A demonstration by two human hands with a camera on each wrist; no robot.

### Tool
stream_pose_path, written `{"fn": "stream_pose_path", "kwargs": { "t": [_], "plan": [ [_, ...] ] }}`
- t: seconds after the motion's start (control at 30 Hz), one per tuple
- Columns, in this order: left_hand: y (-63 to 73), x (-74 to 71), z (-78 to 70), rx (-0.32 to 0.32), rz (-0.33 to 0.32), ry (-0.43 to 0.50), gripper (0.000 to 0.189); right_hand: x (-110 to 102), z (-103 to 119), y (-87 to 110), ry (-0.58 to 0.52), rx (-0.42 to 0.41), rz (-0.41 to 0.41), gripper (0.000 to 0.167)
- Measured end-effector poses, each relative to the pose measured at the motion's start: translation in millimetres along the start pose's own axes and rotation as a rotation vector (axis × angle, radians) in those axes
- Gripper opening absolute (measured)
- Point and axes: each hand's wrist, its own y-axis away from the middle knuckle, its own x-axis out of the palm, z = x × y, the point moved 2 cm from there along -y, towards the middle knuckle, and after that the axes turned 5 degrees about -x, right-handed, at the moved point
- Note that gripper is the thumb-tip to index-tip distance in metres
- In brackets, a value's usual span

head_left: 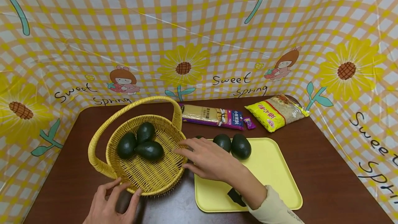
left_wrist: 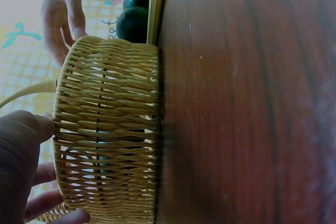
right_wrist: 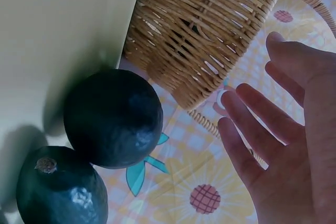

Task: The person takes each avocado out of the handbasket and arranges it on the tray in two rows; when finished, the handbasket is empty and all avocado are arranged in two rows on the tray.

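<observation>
Three dark green avocados (head_left: 150,150) lie in the left part of a yellow wicker basket (head_left: 161,191) with an arched handle. My left hand (head_left: 110,203) touches the basket's near rim with its fingertips; in the left wrist view the thumb (left_wrist: 42,127) rests against the rim. Over the basket's right rim hovers my right hand (head_left: 211,156), fingers spread and loosely bent, nothing in them. More avocados (head_left: 240,147) sit along the far left edge of a yellow tray (head_left: 264,179), one mostly hidden behind the right hand. Two avocados (right_wrist: 113,119) show in the right wrist view.
Behind the basket and tray lie a long pasta packet (head_left: 208,116), a small purple packet (head_left: 249,123) and a yellow-and-clear bag (head_left: 276,112). A dark object (head_left: 236,197) shows below the right wrist. Patterned cloth (head_left: 199,27) surrounds the brown table (head_left: 329,189).
</observation>
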Motion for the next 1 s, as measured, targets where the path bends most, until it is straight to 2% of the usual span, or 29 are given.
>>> {"fn": "stream_pose_path", "kwargs": {
  "t": [0.17, 0.5, 0.83, 1.0],
  "plan": [
    [-0.4, 0.9, 0.5, -0.015, -0.007, 0.011, 0.065, 0, 1, -3.2, 0.022, -0.02, 0.007, 0.048],
    [0.1, 2.8, 1.3, 0.002, -0.026, 0.005, 0.069, 6, 0, -12.4, 0.026, -0.033, 0.032, 0.044],
    [-0.5, 0.4, 1.7, 0.004, -0.008, 0.002, 0.067, 14, 1, -20.8, -0.002, -0.051, 0.032, 0.044],
    [-1.7, -0.3, 0.0, 0.01, 0.001, 0.0, 0.067, 15, 0, -25.5, 0.002, -0.049, 0.059, 0.044]
  ]
}}
